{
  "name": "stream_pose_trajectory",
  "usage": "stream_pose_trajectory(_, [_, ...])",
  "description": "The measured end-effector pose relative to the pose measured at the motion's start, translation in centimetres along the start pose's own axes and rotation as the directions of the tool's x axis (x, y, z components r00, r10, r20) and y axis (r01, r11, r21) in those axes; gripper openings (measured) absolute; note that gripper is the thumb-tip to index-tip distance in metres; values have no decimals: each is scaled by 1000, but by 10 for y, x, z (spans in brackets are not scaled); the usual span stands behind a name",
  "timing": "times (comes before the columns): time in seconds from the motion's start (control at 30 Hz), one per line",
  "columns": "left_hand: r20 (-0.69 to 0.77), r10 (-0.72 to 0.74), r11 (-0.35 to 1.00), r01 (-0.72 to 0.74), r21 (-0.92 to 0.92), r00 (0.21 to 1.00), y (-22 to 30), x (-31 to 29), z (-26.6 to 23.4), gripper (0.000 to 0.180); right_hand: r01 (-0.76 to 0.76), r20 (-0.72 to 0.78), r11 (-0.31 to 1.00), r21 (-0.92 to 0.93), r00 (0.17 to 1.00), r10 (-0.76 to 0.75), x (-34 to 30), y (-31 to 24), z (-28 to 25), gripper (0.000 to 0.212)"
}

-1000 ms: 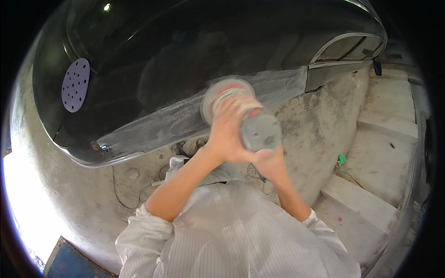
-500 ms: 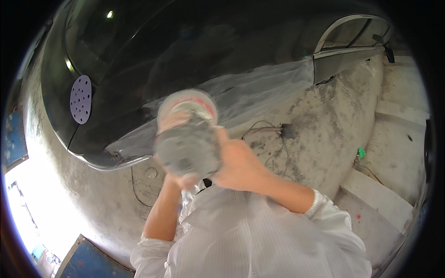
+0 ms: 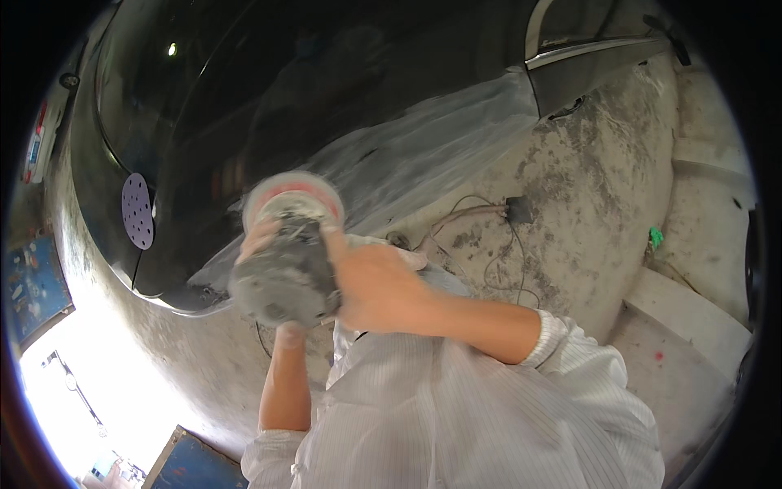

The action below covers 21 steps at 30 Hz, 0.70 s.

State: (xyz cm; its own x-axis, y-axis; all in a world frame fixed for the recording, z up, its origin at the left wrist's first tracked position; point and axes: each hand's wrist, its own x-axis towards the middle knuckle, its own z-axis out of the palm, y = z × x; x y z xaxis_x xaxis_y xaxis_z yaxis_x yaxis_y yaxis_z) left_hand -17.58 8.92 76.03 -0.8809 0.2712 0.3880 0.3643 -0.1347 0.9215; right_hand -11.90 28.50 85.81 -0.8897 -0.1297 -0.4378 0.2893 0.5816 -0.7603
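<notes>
Both my hands grip a grey, dusty power sander (image 3: pixel 287 273), blurred by motion. Its round pad, pale with a red ring, lies against the side of a black car (image 3: pixel 269 106). My left hand (image 3: pixel 259 236) wraps the sander's left side, mostly hidden behind the tool's body. From the right, my right hand (image 3: pixel 379 281) is closed around it. Beside the pad runs a dull grey, scuffed patch (image 3: pixel 432 147) along the panel. A purple sanding disc (image 3: pixel 138 211) dotted with holes sits on the car body at the left.
A cord and a dark plug-like block (image 3: pixel 519 209) lie on the stained concrete floor (image 3: pixel 586 187). Pale steps (image 3: pixel 684 301) stand at the right, near a green scrap (image 3: pixel 656 237). Blue panels (image 3: pixel 195 463) show at lower left, beside bright light.
The sander has moved left along the car's panel, both hands still holding it. The whole view has shifted too, with the car's window and door edge now higher and further left.
</notes>
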Motion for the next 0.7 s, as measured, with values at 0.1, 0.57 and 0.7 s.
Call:
stream_pose_trajectory(0.1, [150, -54, 997, 63, -50, 987, -6, 13, 60, 94, -30, -262, 991, 130, 963, 63, -33, 45, -14, 94])
stream_pose_trajectory(0.57, [490, 84, 984, -149, 95, 868, -26, 51, 197, 90, 230, -635, 872, 432, 764, 113, -65, 166, -28, 80])
stream_pose_trajectory(0.7, [253, 243, 970, -241, -41, 936, -24, 15, 101, 106, 146, -422, 985, 94, 902, -94, -33, 114, 21, 107])
